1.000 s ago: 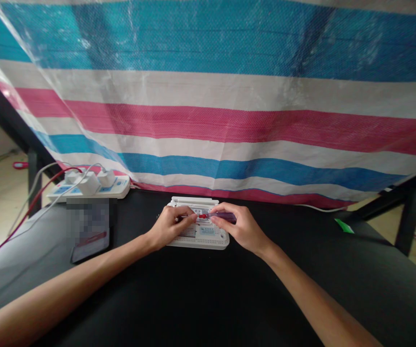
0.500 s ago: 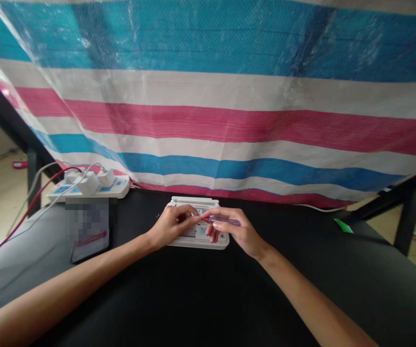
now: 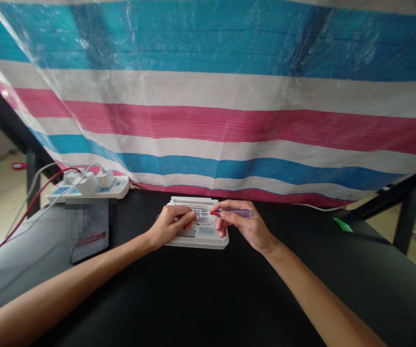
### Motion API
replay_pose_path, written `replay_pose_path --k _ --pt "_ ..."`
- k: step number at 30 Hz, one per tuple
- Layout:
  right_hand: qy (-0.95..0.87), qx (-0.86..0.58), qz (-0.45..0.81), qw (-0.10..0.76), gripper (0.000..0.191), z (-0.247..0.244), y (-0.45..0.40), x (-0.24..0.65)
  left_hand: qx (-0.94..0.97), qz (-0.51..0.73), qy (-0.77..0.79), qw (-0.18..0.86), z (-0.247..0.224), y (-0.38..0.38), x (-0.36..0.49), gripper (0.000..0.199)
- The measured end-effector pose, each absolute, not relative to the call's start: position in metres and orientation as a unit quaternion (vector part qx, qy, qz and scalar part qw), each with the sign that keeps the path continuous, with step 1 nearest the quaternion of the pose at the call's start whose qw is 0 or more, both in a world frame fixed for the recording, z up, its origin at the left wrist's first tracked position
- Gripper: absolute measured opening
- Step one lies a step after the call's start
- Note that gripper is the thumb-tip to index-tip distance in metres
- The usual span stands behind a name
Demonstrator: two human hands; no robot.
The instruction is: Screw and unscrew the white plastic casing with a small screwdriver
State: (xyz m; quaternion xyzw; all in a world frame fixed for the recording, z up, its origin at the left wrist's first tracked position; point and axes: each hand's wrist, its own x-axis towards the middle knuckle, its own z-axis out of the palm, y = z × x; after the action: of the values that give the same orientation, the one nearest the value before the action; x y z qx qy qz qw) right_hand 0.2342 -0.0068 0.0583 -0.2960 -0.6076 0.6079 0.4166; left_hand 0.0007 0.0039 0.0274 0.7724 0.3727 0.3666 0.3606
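Near the far edge of the bench (image 3: pixel 208 289), the router (image 3: pixel 207 231) looks unopened, work seemingly unfinished. The right hand (image 3: pixel 247 224) pinches a screwdriver (image 3: pixel 239 212); the left hand (image 3: pixel 171 224) curls nearly closed, contents unclear.

White device (image 3: pixel 211 244), printed labels (image 3: pixel 207 231), lettering too small to read

A black tabletop (image 3: pixel 208 294) carries a white perforated router (image 3: pixel 206 232). Left of the router lies a smartphone (image 3: pixel 92 248), with a white power strip (image 3: pixel 121 186) farther back on that side; well to the router's right lies a green scrap (image 3: pixel 342 224).
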Motion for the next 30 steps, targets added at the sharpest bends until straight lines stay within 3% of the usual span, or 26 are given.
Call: replay_pose_path --k 9,14,22,26,30 --pt "-0.584 -0.283 0.635 0.419 0.027 0.054 -0.006 0.225 0.822 0.322 0.321 0.344 0.028 0.003 0.000 0.050" --pt "-0.605 -0.344 0.564 0.444 0.027 0.068 0.003 0.243 0.784 0.349 0.353 0.373 0.027 0.004 0.003 0.044" --pt "-0.722 -0.586 0.281 0.237 0.027 0.076 0.021 0.276 0.802 0.336 0.354 0.345 0.027 0.004 0.003 0.037" --pt "-0.720 -0.628 0.247 0.161 0.027 0.071 0.023 0.274 0.806 0.333 0.355 0.338 0.027 0.005 0.003 0.036" --pt "-0.716 -0.632 0.250 0.158 0.026 0.070 0.024 0.274 0.807 0.331 0.356 0.335 0.027 0.005 0.003 0.037"
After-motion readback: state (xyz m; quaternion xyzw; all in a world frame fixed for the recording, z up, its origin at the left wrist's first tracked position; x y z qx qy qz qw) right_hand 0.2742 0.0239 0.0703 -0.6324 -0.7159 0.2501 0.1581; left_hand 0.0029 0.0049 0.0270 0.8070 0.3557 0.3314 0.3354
